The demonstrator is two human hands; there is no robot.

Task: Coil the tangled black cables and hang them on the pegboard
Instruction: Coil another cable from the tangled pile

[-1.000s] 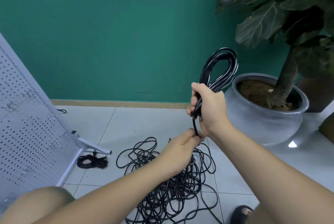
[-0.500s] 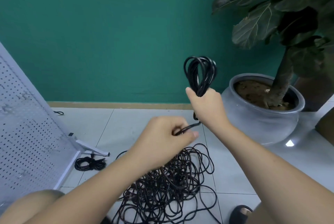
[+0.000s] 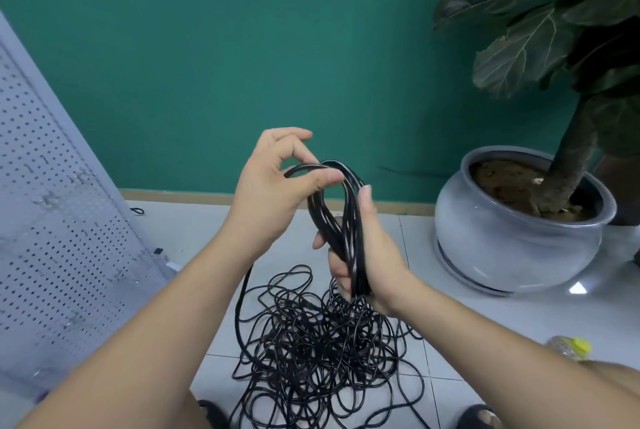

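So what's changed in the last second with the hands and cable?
The left hand rose from under the right hand, bringing cable up, and now pinches the top of the coil. The right hand still grips the coil; the tangle stays on the floor.

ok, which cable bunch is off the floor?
The looped coil, gripped by the right hand, left hand holding its top loop; the tangled pile lies on the tiles.

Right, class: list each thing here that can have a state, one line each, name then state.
coil: looped, held off the floor, not yet hung.
left hand: pinches the coil's top loop.
right hand: grips the coil's lower end.
tangled cables: loose heap on the floor.
pegboard: tilted, no coil on the part in view.
plant pot: upright on the floor.
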